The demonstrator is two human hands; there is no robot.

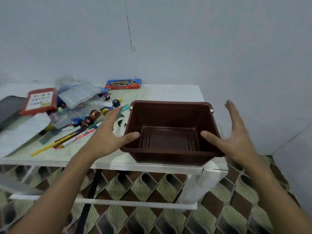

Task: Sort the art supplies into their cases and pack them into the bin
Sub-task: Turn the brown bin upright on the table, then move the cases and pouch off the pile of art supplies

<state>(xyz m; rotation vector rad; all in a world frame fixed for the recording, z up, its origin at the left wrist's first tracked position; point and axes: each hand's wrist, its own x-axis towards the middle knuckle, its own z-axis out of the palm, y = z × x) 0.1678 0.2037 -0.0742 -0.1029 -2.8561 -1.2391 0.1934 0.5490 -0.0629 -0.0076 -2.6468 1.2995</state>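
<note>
Both hands' spread fingers [232,112] flank the brown bin [170,119], thumbs over its near rim.

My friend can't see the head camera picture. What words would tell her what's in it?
Two open hands, left hand and right hand, reach either side of an empty brown bin at the near right corner of a white table. A heap of pens, paint pots and clear plastic cases lies to its left.
</note>
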